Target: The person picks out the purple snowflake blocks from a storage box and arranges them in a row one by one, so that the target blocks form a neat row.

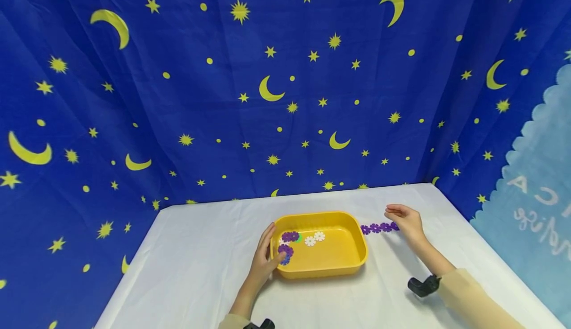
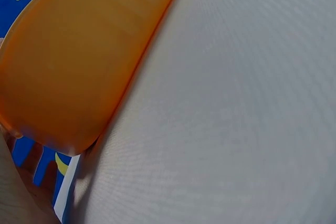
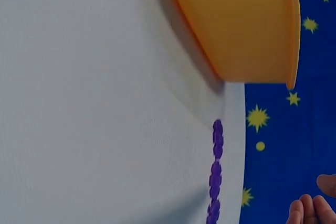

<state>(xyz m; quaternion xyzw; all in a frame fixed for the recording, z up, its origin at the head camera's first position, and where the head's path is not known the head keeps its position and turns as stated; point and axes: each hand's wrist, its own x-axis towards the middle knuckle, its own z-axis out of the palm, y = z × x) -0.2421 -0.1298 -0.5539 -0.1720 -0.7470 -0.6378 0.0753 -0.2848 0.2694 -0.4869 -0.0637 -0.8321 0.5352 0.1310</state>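
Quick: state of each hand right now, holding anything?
Left hand: closed, holding the yellow rectangular plastic tray.
Right hand: open, holding nothing visible, near the row of purple flower-shaped pieces.

Tray, yellow: one.
White flower discs, toward its eleven o'clock: two.
Cluster at nine to ten o'clock, overlapping, full count hidden: purple discs, at least two; green disc, one; blue disc, at least one.
Purple row, three o'clock: at least four discs.
Hands: two, left hand, right hand.
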